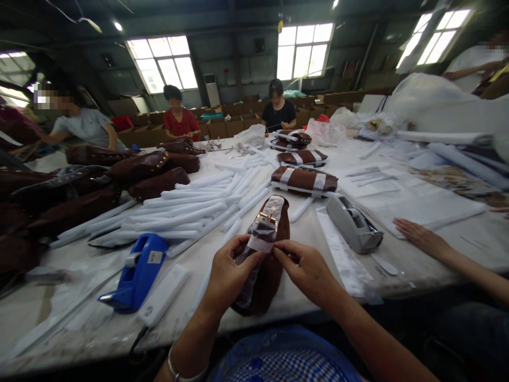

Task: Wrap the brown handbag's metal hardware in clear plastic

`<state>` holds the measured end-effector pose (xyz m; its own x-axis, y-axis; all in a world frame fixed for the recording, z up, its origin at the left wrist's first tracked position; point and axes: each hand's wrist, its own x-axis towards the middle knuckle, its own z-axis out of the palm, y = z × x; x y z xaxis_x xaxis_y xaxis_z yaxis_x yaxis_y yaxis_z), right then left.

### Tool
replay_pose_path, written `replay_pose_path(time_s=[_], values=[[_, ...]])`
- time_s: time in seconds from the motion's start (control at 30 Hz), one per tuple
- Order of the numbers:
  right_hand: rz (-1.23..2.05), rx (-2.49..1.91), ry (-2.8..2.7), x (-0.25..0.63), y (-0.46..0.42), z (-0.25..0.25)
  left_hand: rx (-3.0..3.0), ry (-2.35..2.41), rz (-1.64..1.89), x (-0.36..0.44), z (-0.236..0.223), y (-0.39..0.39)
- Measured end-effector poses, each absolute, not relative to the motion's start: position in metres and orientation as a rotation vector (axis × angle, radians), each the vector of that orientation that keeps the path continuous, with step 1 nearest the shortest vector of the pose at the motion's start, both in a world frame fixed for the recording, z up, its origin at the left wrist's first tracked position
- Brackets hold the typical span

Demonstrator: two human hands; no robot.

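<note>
Right in front of me a brown leather bag point(274, 278) with a gold buckle point(265, 218) lies on the table, its strap covered in clear film. A pale strip point(260, 244) crosses the strap below the buckle. My left hand point(226, 270) is closed on the bag's left side, thumb pressed near the strip. At the strip's right end, my right hand point(304, 268) pinches with thumb and forefinger against the bag. A blue tape dispenser point(139, 273) stands to the left, a grey tape dispenser point(353, 225) to the right.
White rolled tubes point(191, 207) are heaped behind the blue dispenser. Brown bags point(139, 167) pile up at left; strapped bags point(304, 180) line the middle. A white power bank-like box point(165, 294) has a cable. A co-worker's hand point(421, 236) rests on white sheets point(413, 196) at right.
</note>
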<state>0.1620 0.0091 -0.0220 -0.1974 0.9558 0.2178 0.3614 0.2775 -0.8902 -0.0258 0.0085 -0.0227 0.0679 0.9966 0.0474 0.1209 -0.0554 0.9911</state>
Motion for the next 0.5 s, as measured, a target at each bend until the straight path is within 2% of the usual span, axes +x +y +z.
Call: replay_pose_path(time_s=[0.27, 0.5], values=[[1.028, -1.206, -1.649, 0.159, 0.008, -0.028, 1.466, 1.326, 1.221, -0.023, -0.016, 0.001], [1.079, -1.317, -1.651, 0.177, 0.025, -0.052, 1.421, 1.259, 1.206, -0.016, -0.012, -0.006]])
